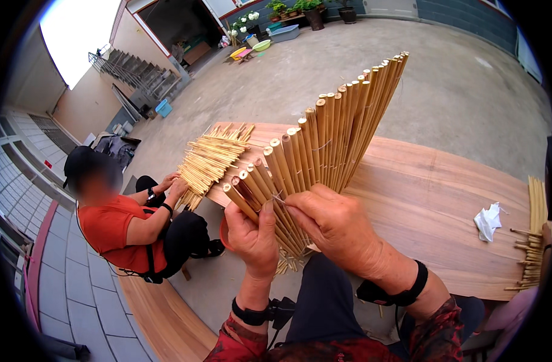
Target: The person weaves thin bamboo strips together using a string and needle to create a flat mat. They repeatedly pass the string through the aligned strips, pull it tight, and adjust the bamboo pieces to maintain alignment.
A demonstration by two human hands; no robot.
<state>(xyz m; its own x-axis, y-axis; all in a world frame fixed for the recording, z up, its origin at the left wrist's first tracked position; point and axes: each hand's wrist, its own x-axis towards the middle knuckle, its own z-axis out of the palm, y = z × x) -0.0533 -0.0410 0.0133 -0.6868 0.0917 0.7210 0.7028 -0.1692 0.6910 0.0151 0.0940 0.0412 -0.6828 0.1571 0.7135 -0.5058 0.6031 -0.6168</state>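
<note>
The stalk row (333, 142) extends over the table (430, 205), left hand (253, 238) and right hand (333, 222) at its near end; another bundle (212, 160) lies on the table's left end, a tissue (487, 222) right, potted plants (314, 18) far behind

Wood-grained desk (433, 199), long and brown, its edges bowed by the lens. On its left end lies a fan of thin straw-coloured stalks (212, 160), their lower ends reaching past the near edge. Toward the right rests a crumpled white sheet (488, 222). At the far right, a row of pale stalks (536, 202) lies with shorter stalk pieces (532, 259) just below it. The grey concrete floor (457, 84) bears small cut ends (286, 263) near the desk and, farther off, a blue container (163, 108).
</note>
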